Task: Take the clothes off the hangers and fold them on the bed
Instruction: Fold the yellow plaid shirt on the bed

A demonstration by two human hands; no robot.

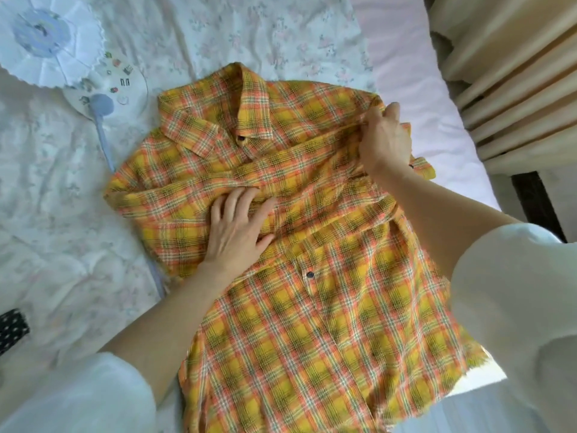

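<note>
A yellow and orange plaid shirt lies front up on the bed, collar toward the far side, buttons closed. A sleeve is folded across its chest. My left hand presses flat on that folded sleeve, fingers straight. My right hand pinches the fabric at the shirt's right shoulder, where the sleeve fold begins. No hanger is visible.
A white fan with a round base and pale blue stem lies on the bed at the upper left. A dark dotted cloth shows at the left edge. Cream curtains hang at the right, beside the bed's pink sheet.
</note>
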